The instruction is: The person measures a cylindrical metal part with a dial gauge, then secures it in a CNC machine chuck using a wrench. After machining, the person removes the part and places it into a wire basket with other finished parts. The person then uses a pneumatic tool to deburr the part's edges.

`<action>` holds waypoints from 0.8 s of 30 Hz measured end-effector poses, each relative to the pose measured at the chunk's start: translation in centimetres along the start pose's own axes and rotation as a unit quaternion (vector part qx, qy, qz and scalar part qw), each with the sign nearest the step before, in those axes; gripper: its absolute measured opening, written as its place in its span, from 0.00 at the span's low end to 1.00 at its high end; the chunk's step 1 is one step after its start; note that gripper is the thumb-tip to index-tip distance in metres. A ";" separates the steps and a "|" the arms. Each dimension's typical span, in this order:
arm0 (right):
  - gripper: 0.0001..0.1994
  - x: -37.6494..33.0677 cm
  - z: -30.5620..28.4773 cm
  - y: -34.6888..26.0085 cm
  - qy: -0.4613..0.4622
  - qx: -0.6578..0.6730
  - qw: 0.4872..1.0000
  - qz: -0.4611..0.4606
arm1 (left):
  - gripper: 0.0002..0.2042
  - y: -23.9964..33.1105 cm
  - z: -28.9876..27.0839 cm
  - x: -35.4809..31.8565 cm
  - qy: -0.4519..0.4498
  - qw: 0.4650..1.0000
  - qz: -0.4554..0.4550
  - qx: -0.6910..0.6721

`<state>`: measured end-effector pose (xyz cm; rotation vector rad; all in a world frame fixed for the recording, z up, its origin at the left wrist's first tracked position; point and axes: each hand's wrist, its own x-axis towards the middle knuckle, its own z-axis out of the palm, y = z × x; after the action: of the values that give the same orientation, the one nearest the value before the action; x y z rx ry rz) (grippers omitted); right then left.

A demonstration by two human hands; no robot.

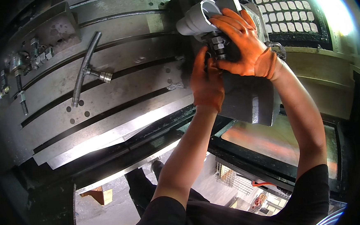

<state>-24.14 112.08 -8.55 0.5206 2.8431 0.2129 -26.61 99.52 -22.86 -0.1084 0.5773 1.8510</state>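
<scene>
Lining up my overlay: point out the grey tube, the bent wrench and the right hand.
Grey tube [197, 18], head view, on its side wall.
Bent wrench [84, 64], head view, mid-handle.
Right hand [243, 42], head view, back of glove.

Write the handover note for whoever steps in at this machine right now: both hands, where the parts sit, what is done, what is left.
Left hand, orange glove: closed around the lower part of the dark nut and stud on the block fixture.
Right hand, orange glove: resting over the grey metal cylinder and the top of the stud.
T-handle wrench lies loose on the slotted machine table; spare bolts and nuts at its left end.
Done: cylinder seated on the fixture.
Left: whether the nut is tight cannot be told; check it.
</scene>
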 end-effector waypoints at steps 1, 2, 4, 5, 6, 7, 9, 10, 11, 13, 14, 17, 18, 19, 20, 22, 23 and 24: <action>0.48 0.0 0.0 0.0 0.002 0.001 1.000 0.000 | 0.20 0.6 0.1 0.1 -0.005 1.000 -0.007 0.004; 0.47 0.0 0.0 -0.1 0.004 0.003 1.000 0.001 | 0.18 0.9 0.2 0.2 -0.010 1.000 -0.013 0.007; 0.47 0.1 0.0 -0.1 0.007 0.004 1.000 0.002 | 0.18 0.1 0.2 0.6 0.000 0.997 0.054 0.062; 0.47 0.1 0.0 -0.1 0.008 0.003 1.000 0.003 | 0.18 -0.5 0.3 0.7 0.012 0.997 0.066 0.038; 0.47 0.2 -0.1 -0.2 0.009 0.003 1.000 0.003 | 0.18 -1.0 0.4 1.0 0.023 0.996 0.080 0.015; 0.47 0.2 -0.1 -0.2 0.010 0.003 1.000 0.002 | 0.18 -1.4 0.8 1.0 0.041 0.995 0.068 -0.057; 0.47 0.3 -0.1 -0.2 0.013 0.002 1.000 0.001 | 0.18 -1.8 0.7 1.2 0.053 0.993 0.040 -0.094; 0.47 0.2 0.0 -0.2 0.013 0.003 1.000 0.001 | 0.18 -1.1 0.5 1.0 0.048 0.997 0.022 -0.058; 0.47 0.1 0.0 -0.2 0.013 0.004 1.000 0.002 | 0.18 -0.8 0.2 1.0 0.035 0.998 0.008 -0.052; 0.47 0.2 0.0 -0.1 0.013 0.005 1.000 0.000 | 0.18 -0.2 -0.6 0.9 0.004 0.998 -0.011 -0.069; 0.47 0.3 -0.1 -0.2 0.014 0.004 1.000 -0.002 | 0.17 -0.1 -0.7 0.9 -0.010 0.998 -0.006 -0.057; 0.47 0.4 -0.1 -0.3 0.017 0.003 1.000 -0.005 | 0.15 0.4 -0.9 0.9 -0.044 0.997 0.033 0.050; 0.47 0.4 -0.1 -0.3 0.019 0.002 1.000 -0.005 | 0.15 0.4 -1.2 1.1 -0.053 0.996 0.032 0.062; 0.47 0.4 -0.1 -0.3 0.019 0.001 1.000 -0.005 | 0.15 0.4 -1.5 1.3 -0.063 0.995 0.032 0.072; 0.47 0.3 -0.1 -0.3 0.020 0.000 1.000 -0.006 | 0.15 0.5 -1.7 1.4 -0.066 0.986 0.064 0.136; 0.47 0.3 0.1 -0.1 0.019 -0.002 1.000 -0.006 | 0.16 1.1 -2.2 1.9 -0.057 0.935 0.161 0.311; 0.47 0.3 0.2 0.0 0.017 -0.002 1.000 -0.005 | 0.16 1.6 -2.3 2.2 -0.047 0.879 0.223 0.418; 0.47 0.3 0.3 0.0 0.016 -0.002 1.000 -0.005 | 0.17 2.1 -2.4 2.6 -0.074 0.865 0.234 0.438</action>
<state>-24.32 112.24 -8.87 0.5077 2.8745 0.2278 -29.94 100.21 -25.22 0.8398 1.3673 1.8406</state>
